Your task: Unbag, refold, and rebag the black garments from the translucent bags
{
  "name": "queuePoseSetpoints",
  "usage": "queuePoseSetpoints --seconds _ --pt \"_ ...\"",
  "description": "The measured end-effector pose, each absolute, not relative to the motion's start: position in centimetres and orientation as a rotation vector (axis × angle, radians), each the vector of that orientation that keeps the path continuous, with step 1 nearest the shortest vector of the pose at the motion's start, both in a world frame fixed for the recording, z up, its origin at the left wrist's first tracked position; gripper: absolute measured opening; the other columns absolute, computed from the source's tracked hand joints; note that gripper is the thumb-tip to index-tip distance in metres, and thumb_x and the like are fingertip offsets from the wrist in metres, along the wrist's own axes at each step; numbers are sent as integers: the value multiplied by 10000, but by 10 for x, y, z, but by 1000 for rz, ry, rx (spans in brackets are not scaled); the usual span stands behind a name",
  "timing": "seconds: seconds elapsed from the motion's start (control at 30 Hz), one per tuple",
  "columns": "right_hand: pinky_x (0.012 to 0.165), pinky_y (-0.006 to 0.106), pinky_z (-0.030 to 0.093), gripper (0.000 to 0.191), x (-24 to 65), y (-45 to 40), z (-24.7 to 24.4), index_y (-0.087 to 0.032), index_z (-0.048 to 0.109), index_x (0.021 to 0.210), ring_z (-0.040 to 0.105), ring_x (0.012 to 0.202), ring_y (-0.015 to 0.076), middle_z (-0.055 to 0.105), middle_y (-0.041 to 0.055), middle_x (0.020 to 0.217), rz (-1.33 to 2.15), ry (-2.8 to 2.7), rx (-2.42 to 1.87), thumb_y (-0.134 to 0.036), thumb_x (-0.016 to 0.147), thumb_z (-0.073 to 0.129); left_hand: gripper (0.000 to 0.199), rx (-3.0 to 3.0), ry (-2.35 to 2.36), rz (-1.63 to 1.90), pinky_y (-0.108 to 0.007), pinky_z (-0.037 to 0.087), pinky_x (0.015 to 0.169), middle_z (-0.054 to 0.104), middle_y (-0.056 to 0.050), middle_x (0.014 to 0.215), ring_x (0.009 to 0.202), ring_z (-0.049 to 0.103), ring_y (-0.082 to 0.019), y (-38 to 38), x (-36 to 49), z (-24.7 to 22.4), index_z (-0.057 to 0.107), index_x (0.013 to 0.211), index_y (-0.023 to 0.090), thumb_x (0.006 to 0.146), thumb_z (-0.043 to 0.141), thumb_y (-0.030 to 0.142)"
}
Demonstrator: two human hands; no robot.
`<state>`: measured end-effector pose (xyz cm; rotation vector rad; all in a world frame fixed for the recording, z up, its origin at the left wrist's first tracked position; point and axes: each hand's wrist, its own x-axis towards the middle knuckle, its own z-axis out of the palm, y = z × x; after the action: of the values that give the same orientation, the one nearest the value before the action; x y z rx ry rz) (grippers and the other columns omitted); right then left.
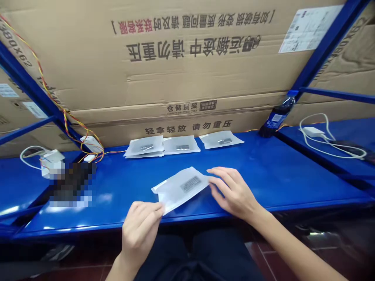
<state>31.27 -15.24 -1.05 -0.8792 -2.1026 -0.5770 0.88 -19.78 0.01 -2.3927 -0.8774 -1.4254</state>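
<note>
A white, translucent flat pouch [172, 191] with a dark printed label showing on it is tilted over the blue shelf, close to its front edge. My left hand [142, 222] is closed, pinching the pouch's near left corner between thumb and fingers. At the opposite end, my right hand [233, 191] has its thumb and index finger at the pouch's right corner, with the other fingers loosely curved. Behind it lie similar pouches: a small overlapping stack [137, 146] on the left, a pouch [178, 143] beside that, and another pouch [221, 137] farther right.
Large cardboard boxes [187, 78] form a wall behind the blue shelf [263, 171]. A dark drink bottle [272, 121] leans at the back right. Blue uprights [328, 45] flank the shelf. White adapters [52, 163], twisted wires [66, 121] and a blurred dark object [73, 181] are leftward; a white cable [340, 144] is rightward.
</note>
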Motion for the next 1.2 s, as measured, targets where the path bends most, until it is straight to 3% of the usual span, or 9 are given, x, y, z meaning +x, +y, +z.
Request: queuePoseSetpoints --seconds 0.1,0.33,0.47,0.63,0.73,0.83,0.93,1.03,1.2 --pt "1127 552 529 513 284 -158 -9 -95 595 1457 565 1438 364 612 220 1538 -407 -2323 -844 -72 945 580 177 -2455 -821 -1446 -350 532 770 802 -69 901 811 772 -191 -190 15 -10 698 968 157 961 680 -18" --pt "1042 497 585 639 304 -60 21 -178 668 1444 704 1258 302 737 141 1400 -305 -2397 -989 51 895 434 139 -2364 -1170 -1346 -380 618 878 801 -115 1220 1025 781 -245 -165 12 -23 742 1132 205 996 718 188" --pt "1145 640 459 653 370 11 26 -179 645 1482 591 1397 380 678 164 1485 -481 -2212 -1235 8 884 461 116 -2477 -1355 -1175 -437 629 893 817 -86 1111 1051 762 -274 -160 6 -28 761 1069 229 1026 660 265" --pt "1177 699 406 674 405 33 -9 -149 643 1473 553 1425 432 645 209 1506 -179 -2199 -1379 -195 802 590 134 -2472 -1381 -1133 -438 612 872 815 -83 1091 1046 752 -270 -162 11 -29 754 1041 221 1038 621 234" --pt "1160 631 460 545 395 20 -13 -194 730 1320 615 1349 412 716 163 1402 -23 -1996 -1262 -286 791 639 134 -2446 -1387 -1158 -426 602 880 815 -79 1076 1035 751 -261 -162 15 -28 752 1022 219 1038 620 226" --pt "838 475 624 245 367 1 -3 -190 775 979 755 891 326 804 128 940 204 -1803 -1329 -356 908 610 131 -2425 -1404 -1160 -414 596 874 813 -67 1060 1020 750 -255 -161 17 -27 752 1006 223 1034 624 221" --pt "444 326 512 340 327 -15 1 -174 718 914 634 509 216 774 122 752 1261 -1347 -1457 -501 969 643 129 -2411 -1410 -1150 -406 595 868 812 -59 1049 1013 751 -253 -161 18 -27 754 1011 229 1030 627 216" --pt "421 279 540 313 290 -16 -4 -181 652 973 684 562 193 814 173 928 1600 -1100 -1351 -493 986 671 115 -2422 -1398 -1120 -403 597 881 815 -60 1062 1025 754 -250 -161 17 -27 756 1026 230 1023 642 210" --pt "584 251 653 204 248 15 -17 -230 539 973 748 724 165 753 101 911 1497 -892 -1268 -409 1069 554 142 -2404 -1398 -1144 -407 600 866 821 -61 1033 1000 764 -253 -161 18 -25 749 981 226 1027 618 199"
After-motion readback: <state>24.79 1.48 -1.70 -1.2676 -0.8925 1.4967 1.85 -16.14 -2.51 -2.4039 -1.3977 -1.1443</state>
